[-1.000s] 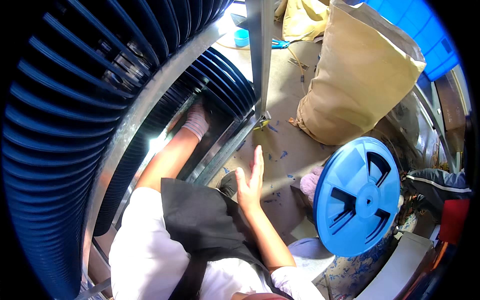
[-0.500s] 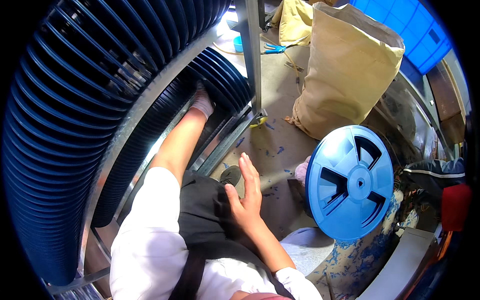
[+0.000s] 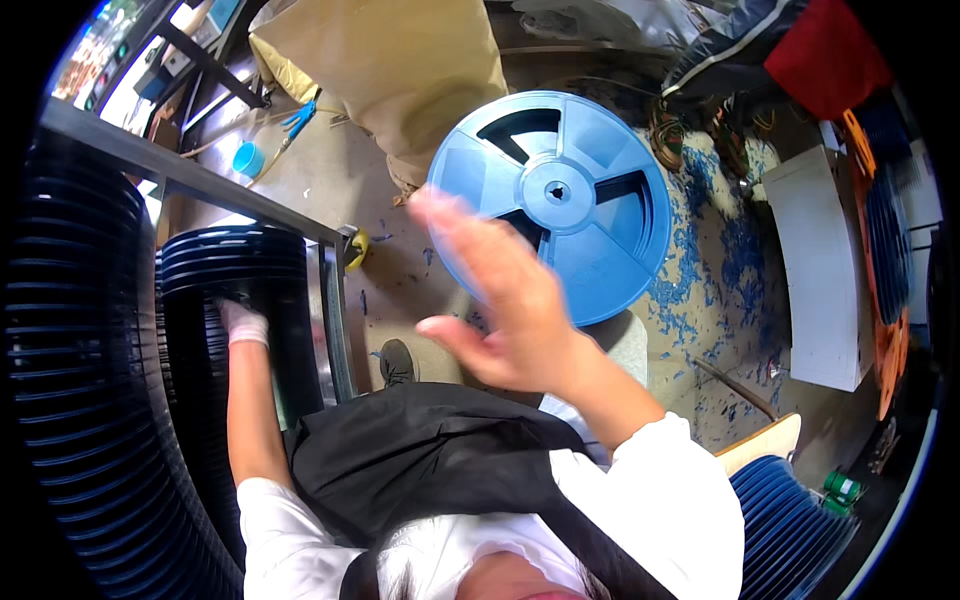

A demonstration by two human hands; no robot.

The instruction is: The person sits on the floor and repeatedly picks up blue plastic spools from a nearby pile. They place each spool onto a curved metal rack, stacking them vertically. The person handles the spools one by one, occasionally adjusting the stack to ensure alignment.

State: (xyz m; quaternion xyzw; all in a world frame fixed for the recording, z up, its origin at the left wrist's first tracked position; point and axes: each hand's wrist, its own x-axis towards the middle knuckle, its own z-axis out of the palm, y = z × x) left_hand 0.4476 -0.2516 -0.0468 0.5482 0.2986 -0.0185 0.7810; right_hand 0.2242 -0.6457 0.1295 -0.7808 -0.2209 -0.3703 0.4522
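Note:
My left hand point(image 3: 243, 322), in a pale glove, reaches into the metal rack point(image 3: 190, 165) at the left. It touches a row of dark blue plastic reels point(image 3: 232, 258) packed on edge there; its fingers are mostly hidden among them. My bare right hand point(image 3: 515, 300) is in the air over the floor, palm turned sideways, thumb and fingers stretched apart, holding nothing. Its fingertips are blurred and overlap the near left edge of a light blue reel point(image 3: 612, 268) with cut-out windows, facing up. Whether they touch it, I cannot tell.
Behind the light blue reel stands a large tan paper sack point(image 3: 400, 70). A blue air gun point(image 3: 300, 120) and a cyan cup point(image 3: 248, 158) lie far left. To the right are a white box point(image 3: 822, 270), more dark reels point(image 3: 790, 525) and another person's legs point(image 3: 735, 50). Blue scraps litter the floor.
The view has swung to the right, so the rack now sits further left. My right hand has risen toward the light blue reel. My left hand is still among the dark reels.

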